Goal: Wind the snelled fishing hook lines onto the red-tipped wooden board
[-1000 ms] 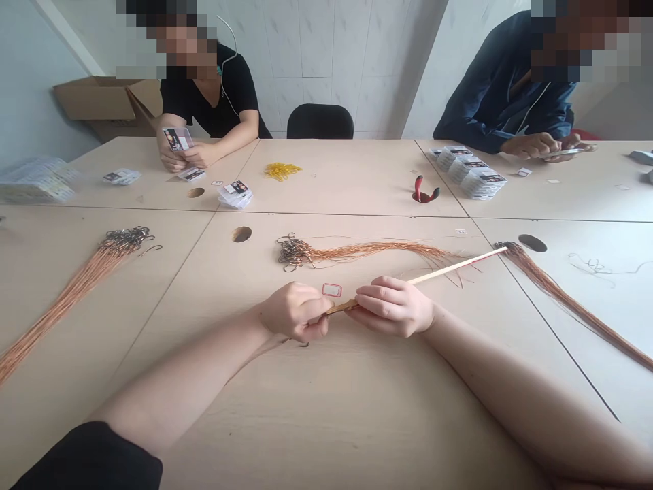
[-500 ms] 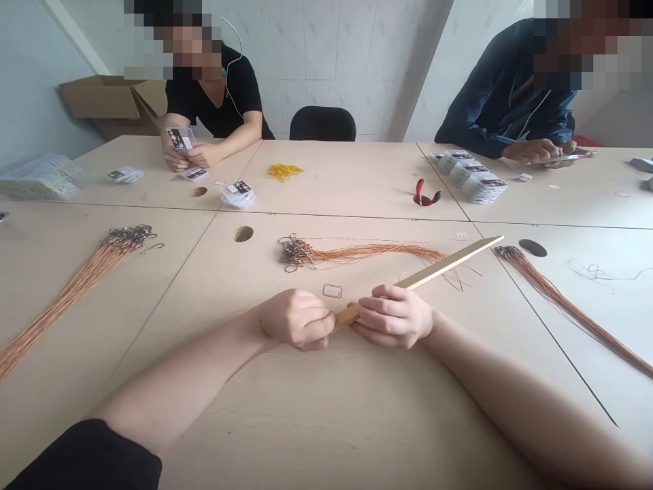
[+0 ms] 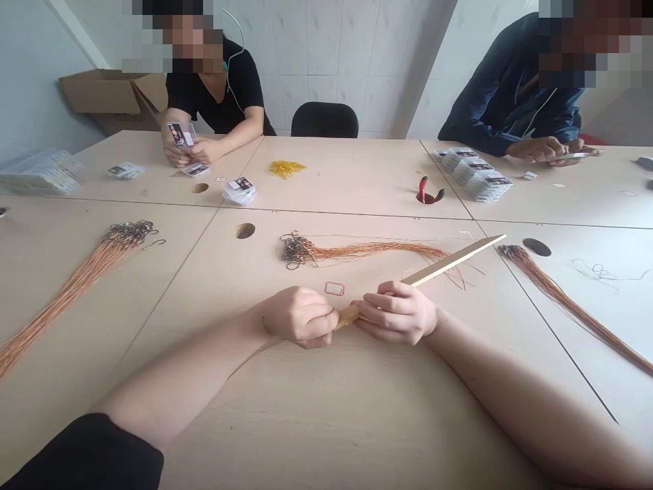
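Observation:
A flat wooden stick (image 3: 454,260) slants up to the right, its tapered far end pointing away from me. My right hand (image 3: 398,314) is closed around its lower half. At the near end, my left hand (image 3: 303,317) is closed with the fingertips pinched against the stick; anything fine between them is hidden. Just beyond my hands lies a bundle of orange-brown lines (image 3: 375,250) with dark metal hooks (image 3: 296,250) gathered at its left end. A small red-bordered label (image 3: 335,288) lies on the table between my hands and the hooks.
More hooked line bundles lie at the left (image 3: 76,289) and right (image 3: 571,299). Red-handled pliers (image 3: 428,192) stand in a table hole. Yellow pieces (image 3: 286,169) and stacked clear packs (image 3: 479,178) sit farther back. Two people sit opposite, one holding a pack (image 3: 182,134).
The view has shifted slightly. Both my hands keep their hold on the stick, with only a slight shift in the right fingers.

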Demonstrator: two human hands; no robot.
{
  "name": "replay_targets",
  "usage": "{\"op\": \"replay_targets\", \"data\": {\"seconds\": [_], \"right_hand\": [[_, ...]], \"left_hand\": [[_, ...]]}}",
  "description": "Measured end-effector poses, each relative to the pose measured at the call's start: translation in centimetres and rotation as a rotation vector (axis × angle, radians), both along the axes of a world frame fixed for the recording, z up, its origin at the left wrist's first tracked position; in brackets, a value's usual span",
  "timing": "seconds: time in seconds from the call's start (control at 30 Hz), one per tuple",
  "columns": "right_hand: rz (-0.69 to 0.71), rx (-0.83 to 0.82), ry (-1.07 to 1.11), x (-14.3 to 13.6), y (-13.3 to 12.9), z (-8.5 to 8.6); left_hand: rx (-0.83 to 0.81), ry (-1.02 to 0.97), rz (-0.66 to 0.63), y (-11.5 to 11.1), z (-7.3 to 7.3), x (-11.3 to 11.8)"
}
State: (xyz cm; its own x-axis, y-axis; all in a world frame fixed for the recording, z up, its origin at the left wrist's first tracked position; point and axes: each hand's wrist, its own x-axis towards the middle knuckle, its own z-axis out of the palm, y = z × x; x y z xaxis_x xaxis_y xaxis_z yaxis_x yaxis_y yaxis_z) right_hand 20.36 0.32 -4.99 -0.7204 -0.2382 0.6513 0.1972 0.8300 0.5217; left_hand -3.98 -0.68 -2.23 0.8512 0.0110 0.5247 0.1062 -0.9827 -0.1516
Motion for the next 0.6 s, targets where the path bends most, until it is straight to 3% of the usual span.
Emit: {"op": "replay_targets", "data": {"seconds": [0.6], "right_hand": [[0.016,0.005,-0.012,0.0,-0.01,0.28]], "left_hand": [[0.044,-0.008,0.0,-0.2,0.21,0.02]]}}
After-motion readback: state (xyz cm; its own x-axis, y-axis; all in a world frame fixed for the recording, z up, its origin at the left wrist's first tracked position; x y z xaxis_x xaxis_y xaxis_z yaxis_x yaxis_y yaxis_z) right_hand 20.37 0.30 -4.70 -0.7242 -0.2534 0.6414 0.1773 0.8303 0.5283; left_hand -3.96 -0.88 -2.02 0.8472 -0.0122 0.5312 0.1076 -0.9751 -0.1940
